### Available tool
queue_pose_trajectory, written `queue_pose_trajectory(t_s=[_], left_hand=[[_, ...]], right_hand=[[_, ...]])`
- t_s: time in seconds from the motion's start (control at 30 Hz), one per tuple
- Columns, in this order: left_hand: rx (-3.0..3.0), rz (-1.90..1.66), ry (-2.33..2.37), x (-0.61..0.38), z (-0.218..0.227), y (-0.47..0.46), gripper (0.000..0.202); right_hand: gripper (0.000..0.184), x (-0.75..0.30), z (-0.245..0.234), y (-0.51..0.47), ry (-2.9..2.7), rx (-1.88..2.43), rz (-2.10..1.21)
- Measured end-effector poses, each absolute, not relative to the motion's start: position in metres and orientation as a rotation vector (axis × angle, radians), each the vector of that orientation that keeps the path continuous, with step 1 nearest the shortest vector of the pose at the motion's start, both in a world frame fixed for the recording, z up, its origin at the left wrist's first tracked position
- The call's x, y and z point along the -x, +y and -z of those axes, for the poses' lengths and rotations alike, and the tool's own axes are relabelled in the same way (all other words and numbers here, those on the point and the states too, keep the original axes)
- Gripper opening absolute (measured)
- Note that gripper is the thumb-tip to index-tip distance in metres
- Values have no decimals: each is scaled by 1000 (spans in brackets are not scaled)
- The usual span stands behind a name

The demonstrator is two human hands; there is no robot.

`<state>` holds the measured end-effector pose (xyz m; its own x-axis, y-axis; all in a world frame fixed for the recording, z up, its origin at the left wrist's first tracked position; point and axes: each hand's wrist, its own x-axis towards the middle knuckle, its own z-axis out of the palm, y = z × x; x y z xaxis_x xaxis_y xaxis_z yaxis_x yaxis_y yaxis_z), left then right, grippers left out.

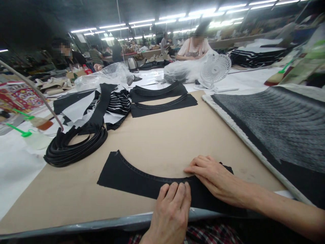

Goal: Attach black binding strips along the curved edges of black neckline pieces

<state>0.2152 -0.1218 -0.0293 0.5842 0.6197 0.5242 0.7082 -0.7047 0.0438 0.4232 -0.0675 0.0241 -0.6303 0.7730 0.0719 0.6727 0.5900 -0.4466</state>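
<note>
A black curved panel [127, 181], fabric or leather-like, lies on the tan board at the near edge. A narrow folded, stitched-looking band runs along its concave side. My left hand [172, 206] presses bent fingers, held together, onto the panel at the middle of that curve. Just to its right, my right hand [213, 176] has its fingers closed over the curved edge, its thumb hidden. Beyond them, two similar panels [162, 106] lie one behind the other. At the left sits a looped bundle of black strips [76, 149].
The tan board [162, 139] covers the tabletop. On the right stands a pale-edged slab with dark sheets [279, 125]. A small white fan [215, 69], plastic wrapping and piled black pieces [118, 105] are farther back. Green-tipped bottles [35, 139] stand left. Co-workers sit beyond.
</note>
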Motion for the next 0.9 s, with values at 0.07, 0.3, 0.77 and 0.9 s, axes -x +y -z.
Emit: queue_pose_trajectory(t_s=[0.07, 0.3, 0.77, 0.9], left_hand=[[2624, 790, -1113, -216, 30, -122, 46], [2584, 859, -1108, -217, 30, -121, 46], [2543, 932, -1170, -221, 34, -124, 41], [2537, 946, -1158, -221, 31, -122, 42]], right_hand=[[36, -424, -24, -69, -2573, 1171, -582], [33, -425, -30, -71, -2585, 1173, -571], [30, -423, -23, -73, -2488, 1181, -754], [30, -424, -24, -77, -2505, 1155, -713]])
